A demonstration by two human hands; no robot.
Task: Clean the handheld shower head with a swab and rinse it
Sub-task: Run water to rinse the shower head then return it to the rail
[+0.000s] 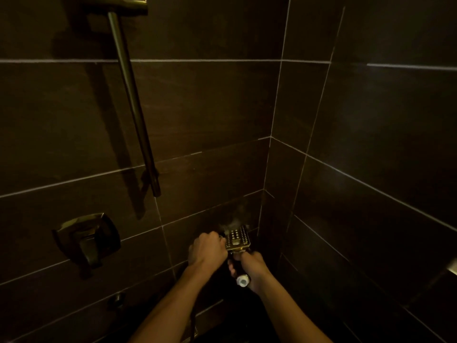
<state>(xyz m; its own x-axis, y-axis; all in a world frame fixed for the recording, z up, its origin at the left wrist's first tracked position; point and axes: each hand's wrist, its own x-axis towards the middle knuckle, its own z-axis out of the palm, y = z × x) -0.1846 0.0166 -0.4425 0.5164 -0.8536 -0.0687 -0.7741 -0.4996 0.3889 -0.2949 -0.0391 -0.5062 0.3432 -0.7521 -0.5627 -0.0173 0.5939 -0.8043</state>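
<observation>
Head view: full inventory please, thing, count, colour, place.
square metal handheld shower head: 1, brassy with dotted nozzle face, low centre, held near the wall corner
white round handle end: 1, white, just below the right hand
metal slide bar: 1, dark bronze, upper left wall
square valve handle plate: 1, bronze, lower left wall
dark wall tiles: many, dark brown with pale grout, all around
swab: not discernible
hands: left hand closed at the head's left edge; right hand gripping the handle

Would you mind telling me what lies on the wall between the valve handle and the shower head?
In the head view, only bare dark wall tile with pale grout lines separates the valve handle from the shower head, apart from the left hand beside the head.
</observation>
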